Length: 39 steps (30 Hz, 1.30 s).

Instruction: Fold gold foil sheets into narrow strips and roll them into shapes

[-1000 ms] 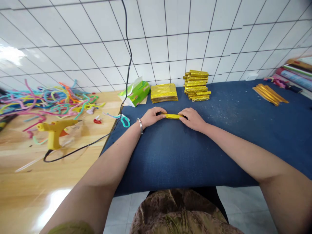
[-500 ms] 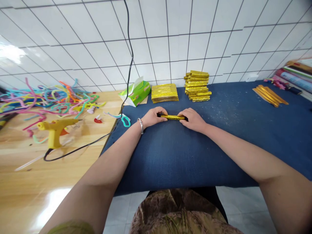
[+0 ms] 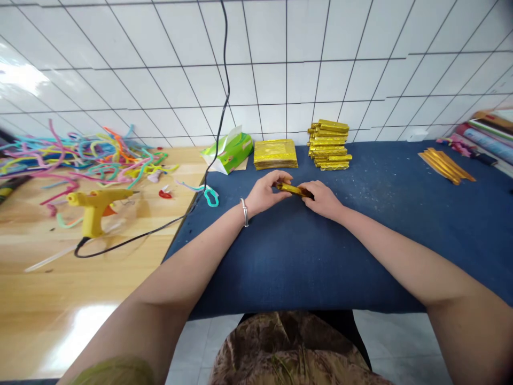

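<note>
A folded strip of gold foil paper point(image 3: 290, 188) is between my two hands, slanting a little down to the right over the blue cloth point(image 3: 280, 262). My left hand point(image 3: 267, 192), with a silver bangle at the wrist, curls its fingers and thumb round the left end. The right end is pinched in my right hand point(image 3: 323, 200), which partly hides it. Just behind the hands lies a flat stack of gold foil sheets point(image 3: 276, 154). To its right is a pile of folded gold foil strips point(image 3: 328, 144).
A green tissue pack point(image 3: 234, 152) stands by the tiled wall. On the wooden table at left are a yellow glue gun point(image 3: 94, 211), its black cable point(image 3: 138, 249) and tangled pipe cleaners point(image 3: 96, 155). Flattened gold pieces point(image 3: 445, 166) lie at right.
The gold foil strip has gone from level to tilted, its right end lower. My left fingers have opened a little round its left end. The view has shifted slightly.
</note>
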Each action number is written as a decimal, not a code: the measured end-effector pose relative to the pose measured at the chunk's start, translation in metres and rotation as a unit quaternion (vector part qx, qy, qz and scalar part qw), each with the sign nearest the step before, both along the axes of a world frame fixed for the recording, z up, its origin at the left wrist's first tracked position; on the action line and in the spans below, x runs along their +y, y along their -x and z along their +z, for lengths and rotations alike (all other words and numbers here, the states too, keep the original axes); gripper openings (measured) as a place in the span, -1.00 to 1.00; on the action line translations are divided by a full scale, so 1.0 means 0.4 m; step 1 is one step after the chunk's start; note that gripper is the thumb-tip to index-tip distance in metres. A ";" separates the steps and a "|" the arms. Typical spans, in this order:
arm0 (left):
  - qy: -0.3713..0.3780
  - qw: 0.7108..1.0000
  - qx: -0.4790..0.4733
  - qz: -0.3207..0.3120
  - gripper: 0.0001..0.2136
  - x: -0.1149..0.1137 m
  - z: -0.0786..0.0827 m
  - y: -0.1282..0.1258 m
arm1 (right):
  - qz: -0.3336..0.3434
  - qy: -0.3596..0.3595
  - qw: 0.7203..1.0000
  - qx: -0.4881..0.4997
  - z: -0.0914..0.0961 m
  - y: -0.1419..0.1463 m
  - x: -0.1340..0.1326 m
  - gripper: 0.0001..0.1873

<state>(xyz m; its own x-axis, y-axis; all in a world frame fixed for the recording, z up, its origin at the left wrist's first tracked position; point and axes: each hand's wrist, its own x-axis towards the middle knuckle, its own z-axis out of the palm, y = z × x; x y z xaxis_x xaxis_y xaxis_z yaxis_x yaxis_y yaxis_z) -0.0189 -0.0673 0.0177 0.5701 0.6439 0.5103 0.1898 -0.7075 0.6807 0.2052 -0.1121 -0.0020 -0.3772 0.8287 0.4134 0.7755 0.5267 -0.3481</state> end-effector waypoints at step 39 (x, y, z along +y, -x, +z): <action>-0.089 0.970 0.222 0.045 -0.75 0.088 -0.057 0.034 | -0.049 0.003 0.999 0.002 0.004 -0.082 0.050 -0.72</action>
